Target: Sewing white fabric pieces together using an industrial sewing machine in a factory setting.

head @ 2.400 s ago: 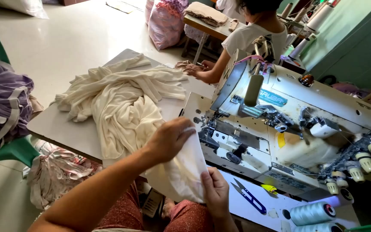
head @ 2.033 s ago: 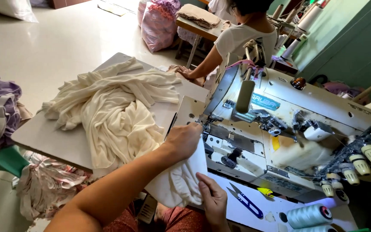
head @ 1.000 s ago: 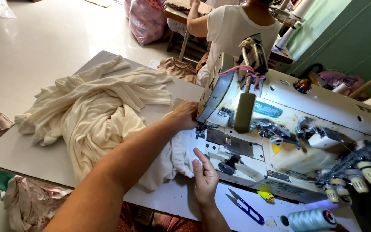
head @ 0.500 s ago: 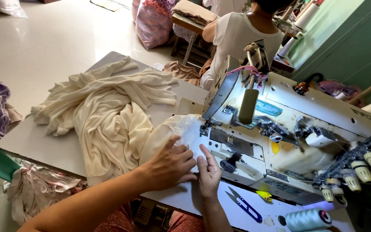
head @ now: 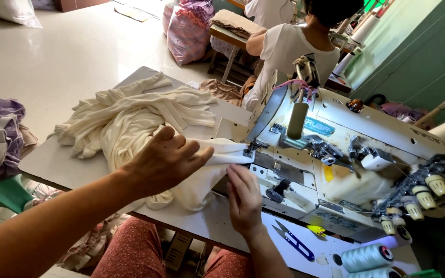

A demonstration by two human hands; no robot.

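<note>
Grey worktop [head: 52, 164], tiled workshop floor behind. Left hand [head: 163, 162] lies spread on the cream knit fabric piece [head: 202, 170], pinching its edge toward the presser foot [head: 251, 149] of the white industrial sewing machine [head: 346, 154]. Right hand [head: 243, 198] rests flat, fingers straight, just beside the foot. Risks: fingertips so near the needle could get caught; the loose cream fabric pile [head: 130, 118] could drag and skew the seam.

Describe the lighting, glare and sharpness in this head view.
Head view: bright daylight with glare on the pale floor; a small lamp glows at the sewing machine needle area; the left hand, right hand and cream fabric are sharp; slight wide-angle bending at the edges.
</note>
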